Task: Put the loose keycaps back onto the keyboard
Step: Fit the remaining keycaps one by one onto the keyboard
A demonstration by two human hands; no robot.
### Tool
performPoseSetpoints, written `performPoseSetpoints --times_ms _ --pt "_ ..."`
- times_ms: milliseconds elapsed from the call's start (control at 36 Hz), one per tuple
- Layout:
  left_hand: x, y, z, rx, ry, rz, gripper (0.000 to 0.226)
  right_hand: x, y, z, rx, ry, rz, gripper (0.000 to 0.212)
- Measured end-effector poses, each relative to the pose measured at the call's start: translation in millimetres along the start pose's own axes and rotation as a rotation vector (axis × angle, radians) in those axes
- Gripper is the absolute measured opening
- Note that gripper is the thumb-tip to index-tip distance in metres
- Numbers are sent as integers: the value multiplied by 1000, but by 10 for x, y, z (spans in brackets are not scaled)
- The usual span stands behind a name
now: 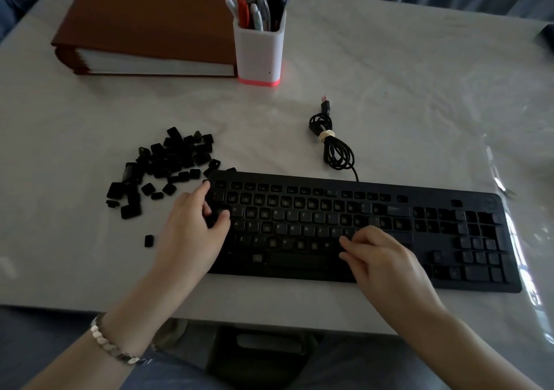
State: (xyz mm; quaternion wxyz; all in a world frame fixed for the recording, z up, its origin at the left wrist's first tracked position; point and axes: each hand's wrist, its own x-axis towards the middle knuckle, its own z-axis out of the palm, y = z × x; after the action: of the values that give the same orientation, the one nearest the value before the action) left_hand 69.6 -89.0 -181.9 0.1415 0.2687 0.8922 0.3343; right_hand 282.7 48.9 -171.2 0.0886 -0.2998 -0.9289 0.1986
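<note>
Black keyboard (314,206) on a white table (404,90), many sockets bare. At its left end, left hand (192,227): fingers curled over the edge keys, thumb down beside the Q row, grip on anything impossible to tell. On its lower middle rows, right hand (386,257): fingers loosely bent, resting on keys, holding nothing. Left of and behind its left end, heaped loose keycaps (168,165); left of its front corner, one stray keycap (149,240). Behind it, coiled cable (332,147).

Dim, cool light throughout. Glare streaks along the clear table cover (496,177) at the right. The black keyboard (359,224) and loose keycaps (168,162) sink into shadow, legends faint. Focus soft; edges bend with wide-angle distortion.
</note>
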Motion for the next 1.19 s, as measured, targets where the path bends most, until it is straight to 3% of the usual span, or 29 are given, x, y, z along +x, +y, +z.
performPoseSetpoints --times_ms 167,250,500,750,861,972,1083,1194 --pt "-2 8 1 8 12 9 59 98 58 -65 285 -51 193 11" --pt "-2 15 -6 2 14 13 58 229 60 -128 385 -157 342 16" --pt "12 -9 -5 -49 2 -1 54 408 29 -225 387 -267 522 20" --pt "13 145 -93 -328 -14 -53 39 372 -10 -204 314 -240 499 24" --pt "49 302 -138 -635 -107 -186 34 367 31 -259 413 -267 473 19" --pt "25 436 -196 -868 -255 -279 24 425 -20 -362 606 -114 449 15" --pt "3 536 -250 -902 -403 -312 20 561 -118 -458 751 15 383 15" --pt "-9 629 -259 -865 -530 -304 22 688 -306 -470 819 -73 251 23"
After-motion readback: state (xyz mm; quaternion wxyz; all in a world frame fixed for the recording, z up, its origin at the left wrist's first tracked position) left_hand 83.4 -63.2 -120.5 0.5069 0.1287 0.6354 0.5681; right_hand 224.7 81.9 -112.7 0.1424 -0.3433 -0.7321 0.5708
